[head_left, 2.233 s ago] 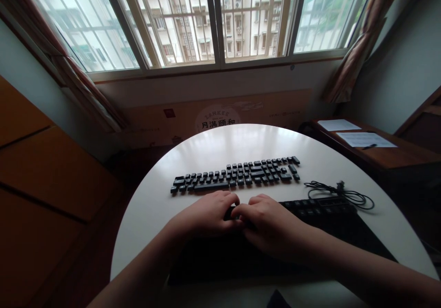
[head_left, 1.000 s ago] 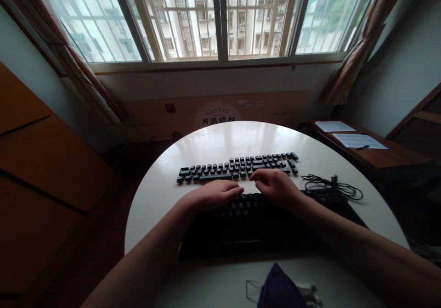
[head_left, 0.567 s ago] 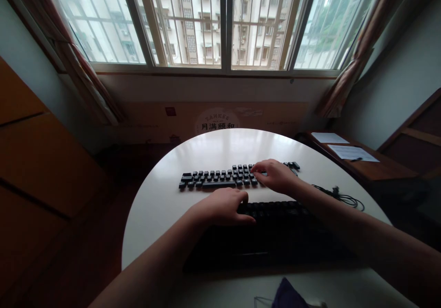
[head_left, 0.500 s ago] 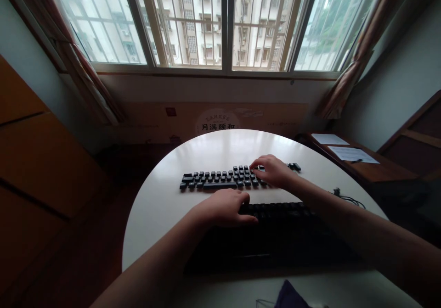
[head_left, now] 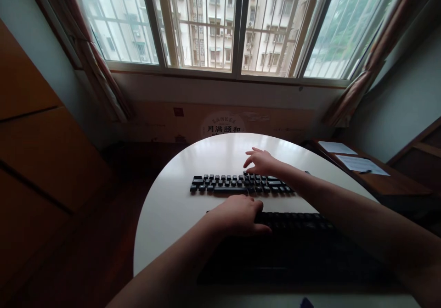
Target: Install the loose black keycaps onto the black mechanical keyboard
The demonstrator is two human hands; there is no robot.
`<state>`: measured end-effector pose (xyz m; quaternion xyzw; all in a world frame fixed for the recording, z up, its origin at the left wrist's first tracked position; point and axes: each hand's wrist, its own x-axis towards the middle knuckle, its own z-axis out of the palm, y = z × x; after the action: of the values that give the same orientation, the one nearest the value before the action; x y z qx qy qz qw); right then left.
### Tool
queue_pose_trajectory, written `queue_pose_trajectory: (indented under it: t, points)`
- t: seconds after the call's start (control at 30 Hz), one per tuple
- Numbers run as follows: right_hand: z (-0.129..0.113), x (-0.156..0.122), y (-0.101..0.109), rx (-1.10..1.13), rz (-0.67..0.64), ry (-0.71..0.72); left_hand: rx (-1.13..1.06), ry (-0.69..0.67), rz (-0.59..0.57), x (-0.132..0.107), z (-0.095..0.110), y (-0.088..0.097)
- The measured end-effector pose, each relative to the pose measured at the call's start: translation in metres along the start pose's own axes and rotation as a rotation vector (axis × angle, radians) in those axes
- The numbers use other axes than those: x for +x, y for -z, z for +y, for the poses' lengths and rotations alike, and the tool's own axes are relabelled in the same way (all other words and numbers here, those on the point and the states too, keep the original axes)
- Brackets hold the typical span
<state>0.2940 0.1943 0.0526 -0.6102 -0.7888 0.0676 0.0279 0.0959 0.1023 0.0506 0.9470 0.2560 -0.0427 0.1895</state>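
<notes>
Black keycaps (head_left: 230,189) lie in rows on the white round table (head_left: 161,234), separate from the black keyboard (head_left: 292,253) nearer to me. My left hand (head_left: 237,215) lies over the upper left part of the keyboard. Its fingers curl at the far edge while the thumb stretches across the dark surface. Beyond the middle of the keycap rows is my right hand (head_left: 262,162), its fingers spread apart with nothing visible between them. The right forearm covers the right end of the rows and part of the keyboard.
A small purple thing (head_left: 306,303) shows at the bottom edge. To the right, a brown desk (head_left: 406,182) holds paper sheets (head_left: 361,165) and a pen (head_left: 365,171). An orange cabinet (head_left: 31,152) stands left; a barred window (head_left: 206,28) is ahead.
My right hand has lifted off the keycaps and moved to their far side, its fingers spreading. The left hand stays at the keyboard. The camera view has shifted and tilted slightly.
</notes>
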Motion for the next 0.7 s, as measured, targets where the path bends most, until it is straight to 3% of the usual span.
queue_pose_trajectory:
  t: [0.4, 0.57, 0.7]
  points:
    - [-0.002, 0.013, -0.009, -0.067, -0.077, -0.014, -0.011, -0.005, -0.007, -0.003, 0.002, 0.001]
    - [-0.005, 0.014, -0.012, -0.05, 0.012, 0.018, -0.008, -0.018, -0.012, -0.002, 0.001, 0.002]
    - [-0.009, -0.006, -0.003, -0.005, 0.14, 0.087, -0.031, -0.014, -0.023, -0.003, 0.0, 0.003]
